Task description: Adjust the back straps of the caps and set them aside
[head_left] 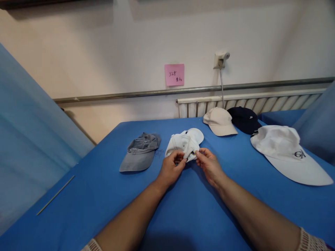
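Note:
A white baseball cap point(180, 141) with a small dark emblem lies in front of me, its brim pointing away to the upper right. Both hands work at its back strap, where a small dark buckle with a yellowish edge point(193, 153) shows. My left hand point(171, 167) pinches the strap end from the left, thumb and fingers closed. From the other side, my right hand point(209, 165) grips the cap's back edge beside the buckle between thumb and fingers. A grey cap point(141, 151) rests left of the white one, apart from my hands.
On the right of the blue-covered table point(104, 209) sit a beige cap point(218, 120), a navy cap point(243, 118) and a large white cap point(285, 150). A thin stick point(56, 195) lies at the left. Behind are a radiator point(251, 103), a rail point(146, 93) and blue curtains point(34, 139).

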The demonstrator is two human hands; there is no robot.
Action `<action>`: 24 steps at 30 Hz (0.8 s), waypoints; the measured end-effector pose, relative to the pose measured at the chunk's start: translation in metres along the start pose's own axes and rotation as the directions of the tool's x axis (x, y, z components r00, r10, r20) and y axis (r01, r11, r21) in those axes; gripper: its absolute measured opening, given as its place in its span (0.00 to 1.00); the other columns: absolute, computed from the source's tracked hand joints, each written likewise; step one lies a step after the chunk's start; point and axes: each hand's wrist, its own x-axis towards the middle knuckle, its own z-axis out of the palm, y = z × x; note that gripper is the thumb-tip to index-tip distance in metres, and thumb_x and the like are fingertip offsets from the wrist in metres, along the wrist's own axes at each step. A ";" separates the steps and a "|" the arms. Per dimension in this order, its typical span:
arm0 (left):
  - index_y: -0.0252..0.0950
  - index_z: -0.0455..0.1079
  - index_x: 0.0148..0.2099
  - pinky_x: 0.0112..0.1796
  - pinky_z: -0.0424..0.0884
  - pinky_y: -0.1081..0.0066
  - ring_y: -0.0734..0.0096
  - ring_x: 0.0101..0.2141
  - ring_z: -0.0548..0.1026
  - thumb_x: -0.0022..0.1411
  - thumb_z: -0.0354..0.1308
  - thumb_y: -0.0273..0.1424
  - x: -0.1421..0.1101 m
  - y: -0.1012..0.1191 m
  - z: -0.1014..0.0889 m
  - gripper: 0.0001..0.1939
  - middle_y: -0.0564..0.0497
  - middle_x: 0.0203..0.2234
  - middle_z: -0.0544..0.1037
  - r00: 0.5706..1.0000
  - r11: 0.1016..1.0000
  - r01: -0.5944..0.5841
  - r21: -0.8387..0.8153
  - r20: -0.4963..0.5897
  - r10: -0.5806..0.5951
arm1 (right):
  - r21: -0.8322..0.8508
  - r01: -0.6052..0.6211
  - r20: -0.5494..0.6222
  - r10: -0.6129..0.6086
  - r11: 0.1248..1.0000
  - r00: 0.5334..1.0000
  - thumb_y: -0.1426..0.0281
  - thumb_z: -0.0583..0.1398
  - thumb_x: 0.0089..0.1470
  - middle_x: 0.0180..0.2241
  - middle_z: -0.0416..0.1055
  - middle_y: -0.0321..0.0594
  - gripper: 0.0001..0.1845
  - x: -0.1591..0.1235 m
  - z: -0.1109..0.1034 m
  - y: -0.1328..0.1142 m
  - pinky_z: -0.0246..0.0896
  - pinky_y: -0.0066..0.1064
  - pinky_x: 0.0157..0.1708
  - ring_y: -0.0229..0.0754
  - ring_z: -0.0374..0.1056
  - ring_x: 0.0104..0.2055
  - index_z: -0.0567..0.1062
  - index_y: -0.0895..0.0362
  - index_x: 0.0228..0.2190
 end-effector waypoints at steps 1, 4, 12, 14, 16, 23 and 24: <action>0.35 0.71 0.40 0.37 0.71 0.71 0.71 0.33 0.75 0.56 0.60 0.30 0.000 -0.001 0.000 0.08 0.50 0.32 0.77 1.000 1.000 0.000 0.004 -0.003 0.000 | -0.040 0.015 -0.014 -0.015 0.999 1.000 0.59 0.70 0.41 0.23 0.69 0.30 0.19 0.000 0.000 0.001 0.53 0.25 0.25 0.32 0.60 0.23 0.74 0.55 0.32; 0.35 0.71 0.40 0.36 0.70 0.71 0.71 0.32 0.75 0.57 0.60 0.31 0.001 -0.005 0.000 0.08 0.50 0.32 0.77 1.000 1.000 0.001 0.023 0.013 -0.002 | -0.107 0.024 -0.069 -0.032 0.994 0.997 0.57 0.70 0.40 0.20 0.67 0.29 0.21 -0.002 0.001 0.004 0.51 0.26 0.23 0.32 0.58 0.21 0.73 0.56 0.32; 0.36 0.72 0.43 0.39 0.71 0.69 0.69 0.35 0.76 0.57 0.60 0.33 0.000 -0.008 0.001 0.11 0.48 0.35 0.78 1.000 1.000 0.007 0.029 0.025 -0.008 | -0.117 0.004 -0.117 -0.018 0.993 0.993 0.62 0.69 0.39 0.19 0.67 0.29 0.16 -0.002 0.001 0.009 0.52 0.24 0.22 0.31 0.58 0.20 0.73 0.57 0.29; 0.36 0.72 0.42 0.39 0.71 0.69 0.69 0.35 0.76 0.57 0.60 0.32 0.001 -0.006 0.000 0.10 0.48 0.35 0.78 1.000 0.999 0.003 0.034 0.012 -0.004 | -0.126 -0.003 -0.139 -0.014 0.992 0.990 0.63 0.68 0.40 0.20 0.67 0.30 0.14 -0.003 0.001 0.009 0.52 0.24 0.22 0.31 0.59 0.20 0.73 0.57 0.28; 0.35 0.72 0.41 0.38 0.71 0.70 0.69 0.34 0.76 0.57 0.60 0.31 0.002 -0.005 0.000 0.09 0.49 0.34 0.78 1.000 1.000 0.012 0.029 -0.010 -0.012 | -0.116 -0.022 -0.142 0.006 0.993 0.990 0.63 0.68 0.41 0.22 0.69 0.31 0.14 -0.004 0.002 0.008 0.53 0.24 0.22 0.31 0.60 0.21 0.74 0.57 0.29; 0.35 0.73 0.41 0.37 0.70 0.71 0.71 0.33 0.75 0.57 0.59 0.31 0.007 -0.007 -0.007 0.08 0.50 0.34 0.78 0.998 0.999 0.015 0.038 -0.069 -0.012 | -0.092 -0.090 -0.143 0.076 0.992 0.987 0.61 0.69 0.39 0.25 0.72 0.33 0.17 -0.005 0.001 0.011 0.55 0.23 0.21 0.31 0.64 0.22 0.75 0.58 0.30; 0.36 0.73 0.41 0.37 0.70 0.71 0.70 0.33 0.75 0.57 0.59 0.30 0.008 -0.008 -0.007 0.08 0.50 0.34 0.78 0.998 0.999 0.007 0.043 -0.065 -0.004 | -0.090 -0.093 -0.147 0.079 0.992 0.986 0.62 0.69 0.39 0.25 0.72 0.33 0.17 -0.004 0.000 0.011 0.55 0.23 0.21 0.31 0.64 0.22 0.75 0.58 0.30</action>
